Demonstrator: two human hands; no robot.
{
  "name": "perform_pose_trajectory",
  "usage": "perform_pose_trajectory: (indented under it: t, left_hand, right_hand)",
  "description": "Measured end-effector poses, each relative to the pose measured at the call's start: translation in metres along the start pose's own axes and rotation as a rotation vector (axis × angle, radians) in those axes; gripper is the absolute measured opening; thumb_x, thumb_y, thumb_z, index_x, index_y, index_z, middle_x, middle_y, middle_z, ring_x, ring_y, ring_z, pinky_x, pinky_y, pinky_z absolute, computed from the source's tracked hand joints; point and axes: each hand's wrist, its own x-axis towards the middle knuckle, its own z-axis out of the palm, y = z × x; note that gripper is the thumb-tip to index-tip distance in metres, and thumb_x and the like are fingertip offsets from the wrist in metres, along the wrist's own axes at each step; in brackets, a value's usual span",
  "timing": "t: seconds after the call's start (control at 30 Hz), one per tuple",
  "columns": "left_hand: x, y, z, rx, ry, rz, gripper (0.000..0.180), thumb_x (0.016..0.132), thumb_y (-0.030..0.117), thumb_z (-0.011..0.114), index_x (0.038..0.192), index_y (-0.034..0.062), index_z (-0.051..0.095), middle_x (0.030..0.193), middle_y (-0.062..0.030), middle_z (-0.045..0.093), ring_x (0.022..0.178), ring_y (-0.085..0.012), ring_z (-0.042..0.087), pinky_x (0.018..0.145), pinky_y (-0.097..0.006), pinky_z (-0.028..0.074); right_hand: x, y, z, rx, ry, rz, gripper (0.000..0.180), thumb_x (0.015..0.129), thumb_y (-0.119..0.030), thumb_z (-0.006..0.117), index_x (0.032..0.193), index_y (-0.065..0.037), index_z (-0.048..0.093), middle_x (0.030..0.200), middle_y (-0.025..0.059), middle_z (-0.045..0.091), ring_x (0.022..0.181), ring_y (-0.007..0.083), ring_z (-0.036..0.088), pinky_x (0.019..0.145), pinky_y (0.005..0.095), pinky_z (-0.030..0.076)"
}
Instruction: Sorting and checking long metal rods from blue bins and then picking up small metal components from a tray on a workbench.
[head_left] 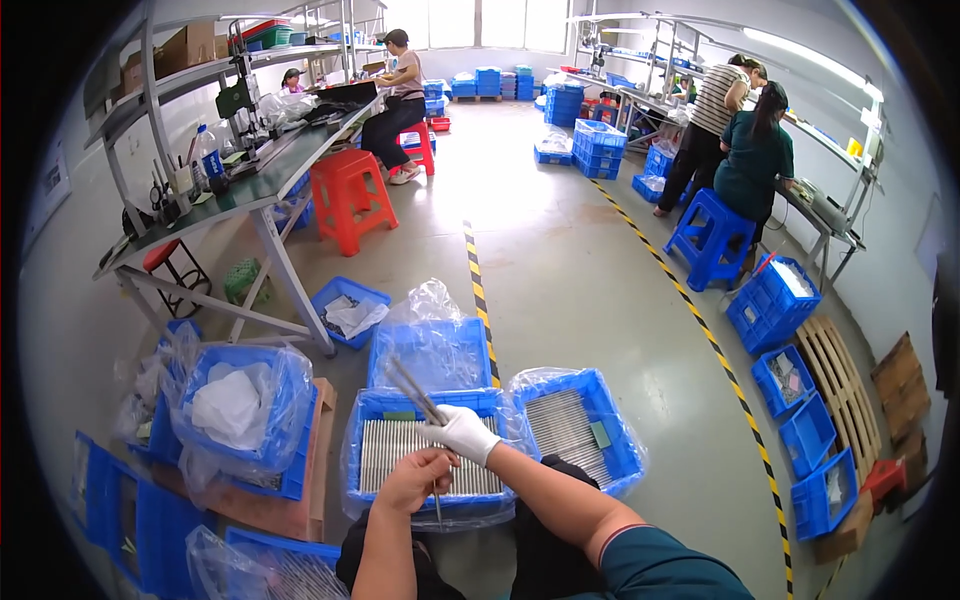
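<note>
My right hand (465,436), in a white glove, is closed around several slim metal rods (413,388) that slant up to the left. Just below it my bare left hand (418,478) has its fingers curled together, and the thin end of a rod (438,508) sticks out beneath them. Both hands are over a plastic-lined blue crate (424,397) with a row of similar metal rods (385,445) lying side by side in it. To its right stands a second lined blue crate (628,455), also with rods in rows and a small green piece on them.
Another blue crate (475,345) with clear plastic lies just beyond. Bagged blue crates stand on a wooden pallet (322,450) at left. Red stools (350,195) and a workbench (235,195) are farther off. Co-workers (755,150) work at benches on both sides.
</note>
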Motion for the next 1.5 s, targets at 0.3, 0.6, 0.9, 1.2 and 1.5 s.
perform_pose_trajectory:
  t: [0.3,0.6,0.9,1.2,1.5]
  left_hand:
    - [-0.010,0.014,-0.010,0.238,0.621,0.211,0.021,0.088,0.022,0.059,0.084,0.0010,0.060,0.054,0.0008,0.045,0.045,-0.0070,0.041,0.042,-0.023,0.035]
    - [-0.026,0.031,-0.050,-0.563,0.711,0.622,0.024,0.090,0.030,0.056,0.085,0.0068,0.057,0.067,0.0008,0.052,0.050,-0.0070,0.043,0.046,-0.022,0.036]
    - [-0.022,0.029,-0.038,-0.511,0.635,0.655,0.024,0.090,0.029,0.056,0.088,0.0059,0.056,0.074,-0.0018,0.054,0.054,-0.0079,0.044,0.047,-0.022,0.037]
    - [-0.010,0.017,-0.026,-0.445,0.659,0.545,0.021,0.090,0.025,0.056,0.091,0.0042,0.058,0.070,-0.0006,0.053,0.052,-0.0076,0.044,0.046,-0.022,0.036]
    - [0.004,0.002,0.001,-0.337,0.685,0.434,0.023,0.092,0.027,0.053,0.097,0.0051,0.058,0.069,-0.0001,0.055,0.051,-0.0063,0.045,0.042,-0.020,0.036]
  right_hand:
    - [0.000,0.009,0.003,-0.490,0.152,-0.167,0.040,0.084,-0.041,0.059,0.094,-0.002,0.058,0.074,0.0179,0.061,0.067,0.0322,0.062,0.062,0.0368,0.047]
    - [-0.021,-0.004,0.017,-0.275,-0.189,0.075,0.033,0.088,-0.034,0.055,0.096,-0.002,0.058,0.069,0.0066,0.058,0.062,0.0128,0.058,0.060,0.0294,0.046]
    - [-0.018,-0.002,0.021,-0.282,-0.158,0.066,0.025,0.086,-0.024,0.059,0.094,-0.001,0.058,0.074,0.0077,0.061,0.066,0.0127,0.060,0.063,0.0283,0.048]
    - [-0.016,0.001,0.026,-0.262,-0.067,0.026,0.027,0.086,-0.023,0.058,0.097,0.001,0.058,0.076,0.0082,0.062,0.067,0.0134,0.060,0.063,0.0281,0.047]
    - [-0.012,0.000,0.029,-0.164,0.034,0.021,0.025,0.086,-0.020,0.058,0.098,0.002,0.058,0.075,0.0072,0.061,0.066,0.0118,0.059,0.061,0.0263,0.046]
